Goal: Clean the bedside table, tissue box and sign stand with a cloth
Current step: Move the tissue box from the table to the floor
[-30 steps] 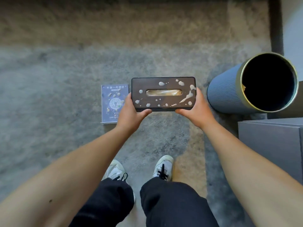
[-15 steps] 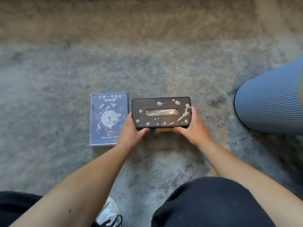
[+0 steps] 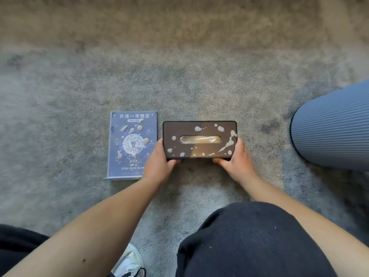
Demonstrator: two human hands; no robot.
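Grey-beige carpet (image 3: pixel 179 66) fills the frame. At centre, a dark tissue box (image 3: pixel 199 139) lies lengthwise left to right, slot facing up, its top spattered with pale droplets and one streak at the right end. Whether it rests on the carpet or sits just above it cannot be determined. The left hand (image 3: pixel 158 160) grips its left end, thumb curled under the near edge. The right hand (image 3: pixel 236 158) grips the right end likewise, fingers wrapped round the side. Just left of the box, a blue sign (image 3: pixel 132 144) lies flat on the carpet, also spotted with pale drops. A ribbed blue cylinder (image 3: pixel 333 132) stands at right edge. Black trousers (image 3: pixel 249 240) and a white shoe (image 3: pixel 129 262) occupy the lower frame.
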